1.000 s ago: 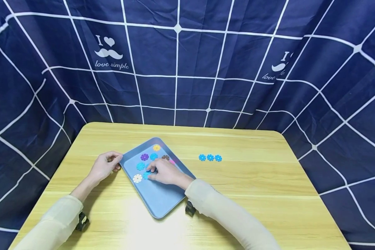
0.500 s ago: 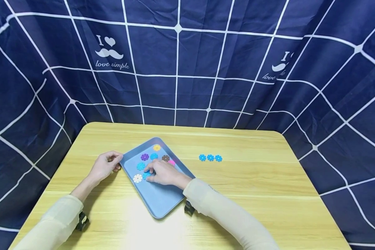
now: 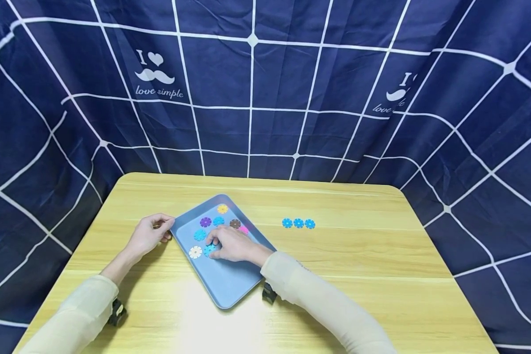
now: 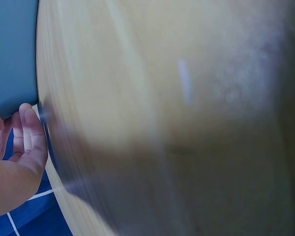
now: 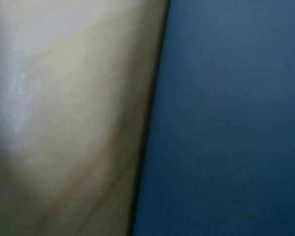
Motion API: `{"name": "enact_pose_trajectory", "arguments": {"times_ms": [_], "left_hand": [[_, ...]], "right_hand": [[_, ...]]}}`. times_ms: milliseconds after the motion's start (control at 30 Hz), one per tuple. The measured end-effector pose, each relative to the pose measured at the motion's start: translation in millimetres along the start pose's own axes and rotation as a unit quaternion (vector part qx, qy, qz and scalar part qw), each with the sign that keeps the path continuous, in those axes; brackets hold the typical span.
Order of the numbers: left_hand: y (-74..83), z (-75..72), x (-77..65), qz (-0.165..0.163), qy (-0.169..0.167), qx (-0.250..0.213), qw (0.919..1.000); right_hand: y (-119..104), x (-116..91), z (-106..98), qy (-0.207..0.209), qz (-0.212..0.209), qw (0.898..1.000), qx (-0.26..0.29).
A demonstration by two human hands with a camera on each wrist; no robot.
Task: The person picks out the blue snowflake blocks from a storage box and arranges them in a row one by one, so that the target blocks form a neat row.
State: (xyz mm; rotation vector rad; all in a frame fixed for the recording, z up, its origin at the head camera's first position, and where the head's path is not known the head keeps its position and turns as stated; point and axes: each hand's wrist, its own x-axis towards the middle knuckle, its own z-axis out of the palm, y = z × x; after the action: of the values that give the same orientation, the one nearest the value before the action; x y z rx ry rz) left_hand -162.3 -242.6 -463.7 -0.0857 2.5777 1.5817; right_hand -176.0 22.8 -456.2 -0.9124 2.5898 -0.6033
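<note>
A blue tray (image 3: 233,285) on a wooden table (image 3: 358,260).
The left hand (image 3: 148,235) pinches the tray's corner. The right hand (image 3: 233,245) holds a blue disc (image 3: 209,250) inside it, thumb and finger close together, beside a white disc (image 3: 195,252). Three blue discs (image 3: 298,223) lie in a row outside.

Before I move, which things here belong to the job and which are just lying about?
Likely in the job:
left hand, holding the tray
right hand, fingers at a blue disc
row of three blue discs
two other blue discs in the tray, perhaps

Probably lying about:
orange disc
purple disc
brown disc
pink disc
cream disc
</note>
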Motion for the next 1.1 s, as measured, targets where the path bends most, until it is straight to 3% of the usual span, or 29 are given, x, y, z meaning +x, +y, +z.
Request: {"name": "enact_pose_trajectory", "arguments": {"times_ms": [600,1100], "left_hand": [[-2.4,-0.2,1.5,0.002,0.000,-0.003,1.0000],[1.0,0.0,-0.2,-0.001,-0.001,-0.005,1.0000]], "right_hand": [[7.1,-12.1,-7.0,0.020,-0.010,0.999,0.029],[15.0,-32.1,-13.4,0.039,-0.025,0.995,0.083]]}}
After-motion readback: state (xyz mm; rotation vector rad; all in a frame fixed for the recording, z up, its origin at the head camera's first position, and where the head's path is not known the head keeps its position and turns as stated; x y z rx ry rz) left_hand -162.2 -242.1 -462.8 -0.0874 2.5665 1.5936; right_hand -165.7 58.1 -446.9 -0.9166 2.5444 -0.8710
